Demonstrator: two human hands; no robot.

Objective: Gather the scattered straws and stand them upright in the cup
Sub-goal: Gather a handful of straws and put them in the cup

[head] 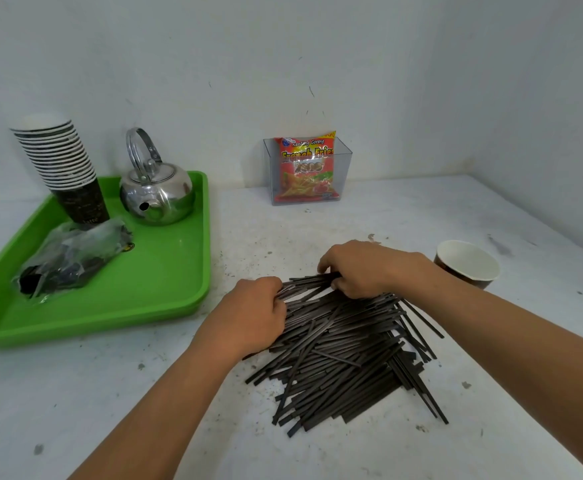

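Gathering step, entered as follows. Item one, straws (345, 358): dark, thin and many, lying in a loose crisscross heap on the white table (110, 410); none stands in the cup so far as we can see. Item two, cup (470, 261): brown outside, white inside, just beyond the heap's far right edge, its mouth showing empty. Item three, left hand (248, 313): fingers curled onto straw ends at the heap's far left corner. Item four, right hand (362, 268): fingers curled over a bunch at the far edge, near the left hand but apart from it. Our judgement on method: we comb one modest bundle parallel between both hands, tap its ends level on the table, then carry it across. Too fat a bundle would likely tip so light a cup, so we steady the cup first.
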